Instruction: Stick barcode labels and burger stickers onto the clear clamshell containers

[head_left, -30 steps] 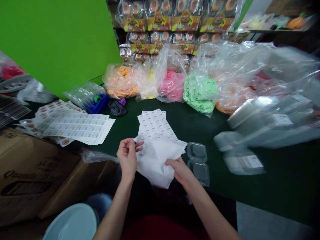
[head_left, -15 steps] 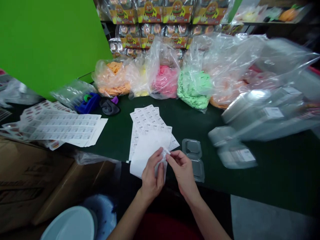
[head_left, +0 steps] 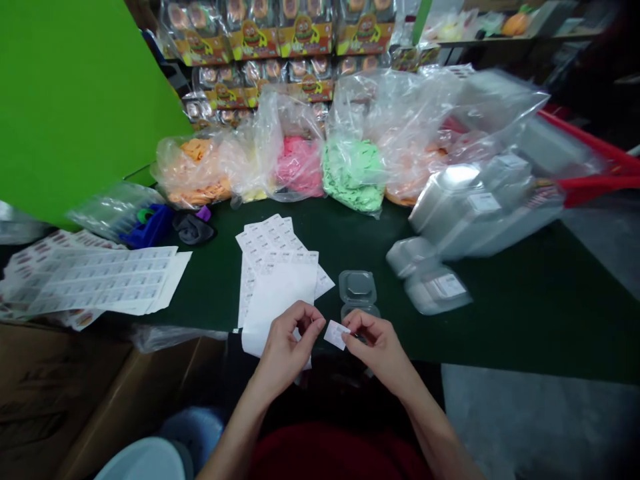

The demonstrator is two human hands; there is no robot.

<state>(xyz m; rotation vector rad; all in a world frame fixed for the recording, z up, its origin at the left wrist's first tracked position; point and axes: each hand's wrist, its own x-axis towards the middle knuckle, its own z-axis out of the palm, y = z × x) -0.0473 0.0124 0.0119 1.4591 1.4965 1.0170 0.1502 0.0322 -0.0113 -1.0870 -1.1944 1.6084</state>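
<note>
Between the thumb and forefinger of my right hand (head_left: 375, 340) is a small white printed label sticker (head_left: 336, 335), held by its right edge. My left hand (head_left: 295, 333) is closed in a pinch just left of the label, with no object visible between its fingertips. Under and behind my left hand lies a sheet with a blank white face (head_left: 277, 293), bent over printed sticker sheets (head_left: 273, 233). A clear plastic hinged box (head_left: 357, 287) lies open on the dark green table (head_left: 215, 280), partly hidden behind my right hand.
Several clear boxes with labels (head_left: 440, 287) are piled at right. Bags of orange (head_left: 200, 190), pink (head_left: 300, 167) and green pieces (head_left: 353, 173) line the back. More sticker sheets (head_left: 110, 277) and a blue tape dispenser (head_left: 147, 230) lie at left. A pale basin (head_left: 143, 460) stands below.
The label has come away from the sheet and is now in my right hand. My left hand has let go of the sheet. The view has shifted to the right.
</note>
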